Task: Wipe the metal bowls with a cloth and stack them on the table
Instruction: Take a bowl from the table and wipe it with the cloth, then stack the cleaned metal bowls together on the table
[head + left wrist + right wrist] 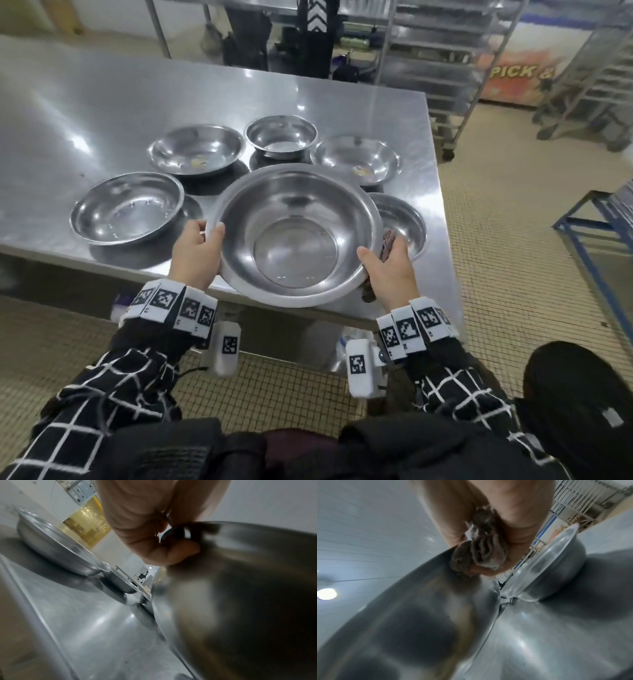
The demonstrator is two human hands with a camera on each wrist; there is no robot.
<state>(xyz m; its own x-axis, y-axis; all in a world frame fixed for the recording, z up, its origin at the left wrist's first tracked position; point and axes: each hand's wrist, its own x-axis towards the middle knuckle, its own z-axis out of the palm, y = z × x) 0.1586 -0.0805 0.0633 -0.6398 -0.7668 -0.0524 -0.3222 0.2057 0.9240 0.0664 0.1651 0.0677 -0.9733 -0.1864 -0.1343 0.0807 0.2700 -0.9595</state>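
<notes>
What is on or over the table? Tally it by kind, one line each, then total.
Bowls: 6. One big bowl is held in both hands; five others sit on the table.
Cloths: 1. The cloth is in the right hand.
Total: 7

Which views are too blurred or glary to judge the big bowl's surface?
Head view: sharp, glare streaks on the table. Left wrist: big bowl smeared out of focus beside the left hand. Right wrist: bowl wall blurred, cloth fairly sharp, ceiling lamp flaring.
</notes>
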